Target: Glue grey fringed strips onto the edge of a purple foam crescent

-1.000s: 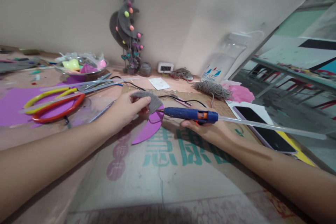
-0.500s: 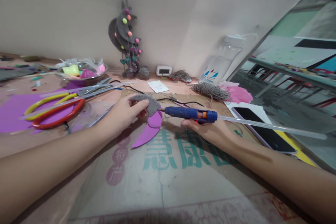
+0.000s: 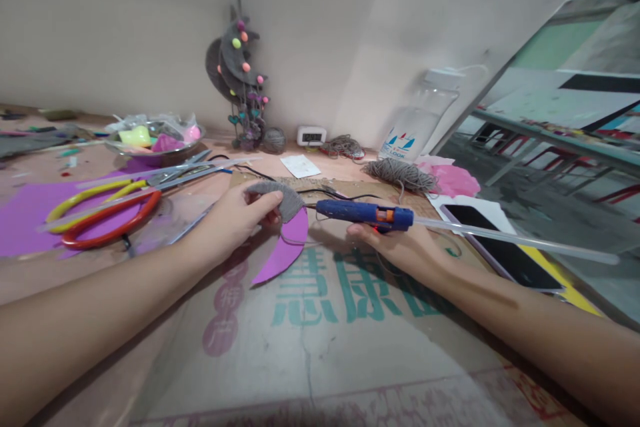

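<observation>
My left hand [image 3: 250,211] pinches a crescent [image 3: 287,243] by its upper end. Grey yarn [image 3: 289,202] covers that upper part, while the lower part is bare purple and tapers to a point. A loose strand of yarn crosses the purple surface. In my right hand [image 3: 395,240] is a blue hot glue gun [image 3: 363,213], its nozzle pointing left, just short of the crescent's right edge. From its back a long clear glue stick [image 3: 520,239] sticks out to the right. My right fingers are partly hidden behind the gun.
Printed cardboard [image 3: 240,373] lies under my hands. Scissors [image 3: 110,213] rest on purple sheets at left, near a metal bowl [image 3: 155,137]. Behind stand a decorated crescent ornament [image 3: 237,67], a timer [image 3: 312,136] and a bottle [image 3: 420,117]. Grey yarn bundle [image 3: 403,175] and phone [image 3: 500,247] are at right.
The glue gun's nozzle has drawn slightly right, away from the crescent's edge. My left hand keeps its hold on the crescent, almost unmoved.
</observation>
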Tool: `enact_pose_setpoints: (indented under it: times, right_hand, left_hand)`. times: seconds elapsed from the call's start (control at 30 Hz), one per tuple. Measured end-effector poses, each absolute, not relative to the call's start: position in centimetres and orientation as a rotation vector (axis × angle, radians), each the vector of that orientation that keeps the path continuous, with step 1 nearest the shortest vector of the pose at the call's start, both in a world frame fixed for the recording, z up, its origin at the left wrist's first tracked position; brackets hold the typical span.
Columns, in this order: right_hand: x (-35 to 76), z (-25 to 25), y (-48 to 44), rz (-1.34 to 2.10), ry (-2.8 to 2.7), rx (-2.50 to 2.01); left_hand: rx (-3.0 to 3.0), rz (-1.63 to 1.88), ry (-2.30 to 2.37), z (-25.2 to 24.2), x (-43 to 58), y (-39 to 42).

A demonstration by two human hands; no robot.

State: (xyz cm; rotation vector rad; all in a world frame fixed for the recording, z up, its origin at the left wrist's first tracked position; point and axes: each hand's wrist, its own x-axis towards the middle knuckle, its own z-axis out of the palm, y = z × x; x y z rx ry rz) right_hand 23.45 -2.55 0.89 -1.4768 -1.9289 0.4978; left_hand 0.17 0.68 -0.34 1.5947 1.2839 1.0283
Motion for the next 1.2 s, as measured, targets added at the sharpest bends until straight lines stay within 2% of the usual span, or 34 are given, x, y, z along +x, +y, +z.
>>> enact_pose_setpoints:
  times: [0.43,0.67,0.77,0.87,1.0,1.07,1.2]
  right_hand:
    - [24.6,0.7,-1.8,0.540,-1.890,-1.610]
    - [25.1,3.1,-1.1,0.903,-1.585,-1.046]
    - [25.1,4.4,-0.7,0.929,-1.588,-0.960]
    - [25.0,5.8,0.9,0.796,-1.711,-1.067]
    - [24.7,6.7,5.2,0.523,-1.827,-1.422]
    - [24.6,6.2,7.8,0.431,-1.860,-1.542]
    - [24.3,3.3,12.2,0.485,-1.975,-1.628]
  left_hand:
    - [1.532,1.046,1.236,-0.4,0.3,0.7]
    - [1.538,1.047,1.250,-0.2,0.3,0.6]
    - [1.561,1.019,1.255,-0.1,0.3,0.5]
    - [1.566,1.005,1.266,-0.1,0.3,0.5]
    - [1.542,1.006,1.250,-0.4,0.4,0.6]
    - [1.522,0.999,1.236,-0.5,0.4,0.7]
    - [1.539,1.006,1.221,-0.7,0.4,0.8]
